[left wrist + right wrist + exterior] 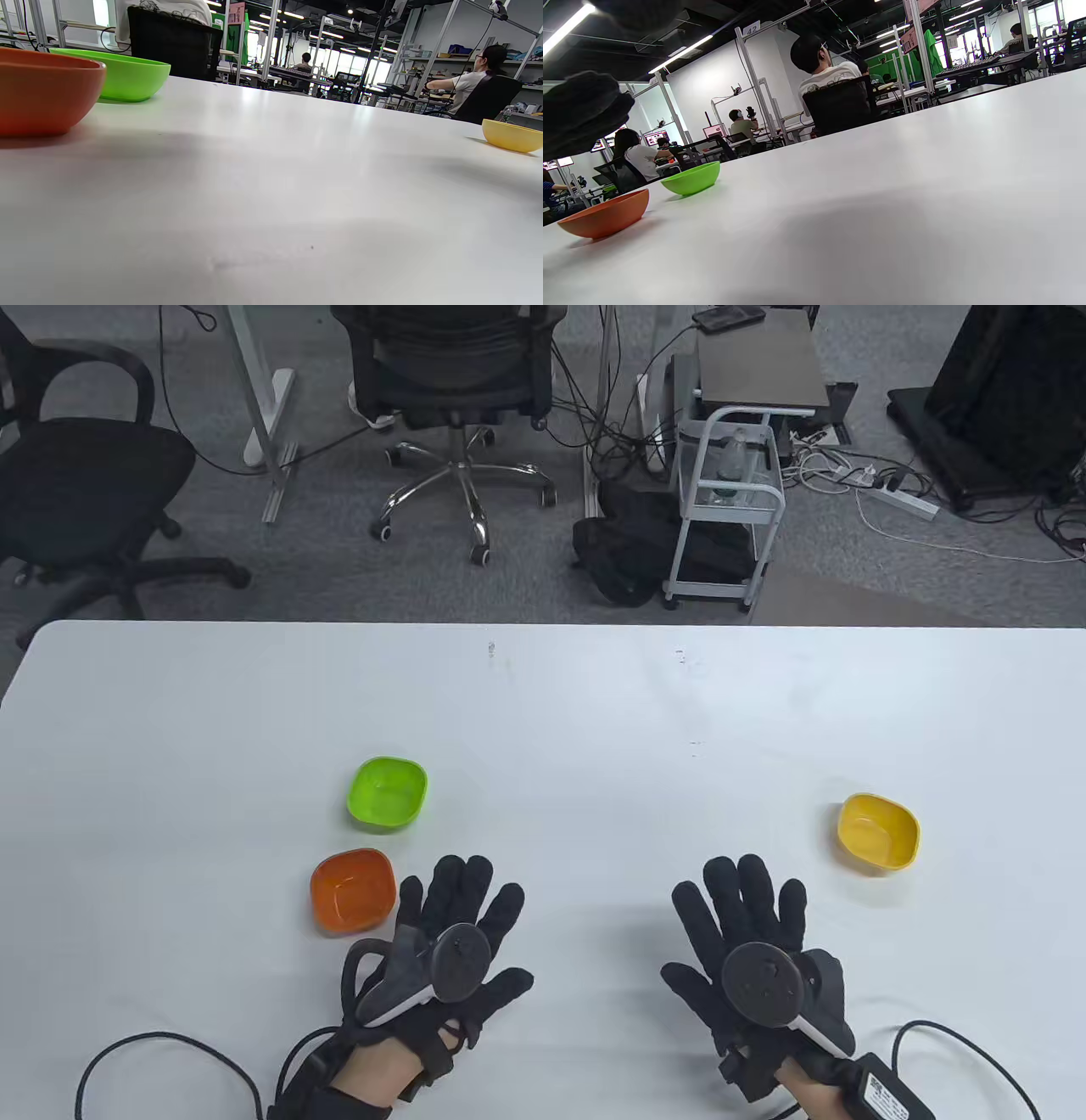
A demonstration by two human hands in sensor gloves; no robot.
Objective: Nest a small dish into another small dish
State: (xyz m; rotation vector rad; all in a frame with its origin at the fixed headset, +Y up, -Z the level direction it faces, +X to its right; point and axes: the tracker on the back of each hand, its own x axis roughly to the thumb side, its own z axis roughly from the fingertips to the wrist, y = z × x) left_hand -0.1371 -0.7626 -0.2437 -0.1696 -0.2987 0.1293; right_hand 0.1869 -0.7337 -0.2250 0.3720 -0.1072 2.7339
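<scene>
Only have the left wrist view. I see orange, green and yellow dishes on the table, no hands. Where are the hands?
Observer: Both lie flat on the table, fingers spread. The left hand is just right of the orange dish and holds nothing.
Operator: Right hand near the yellow one?
Observer: No. The right hand is empty, and the yellow dish sits apart from it, further out and to its right.
Operator: Anything nested yet, or anything inside the dishes?
Observer: No. From above, all three are separate and empty; the green dish sits just beyond the orange one with a gap between them.
</scene>
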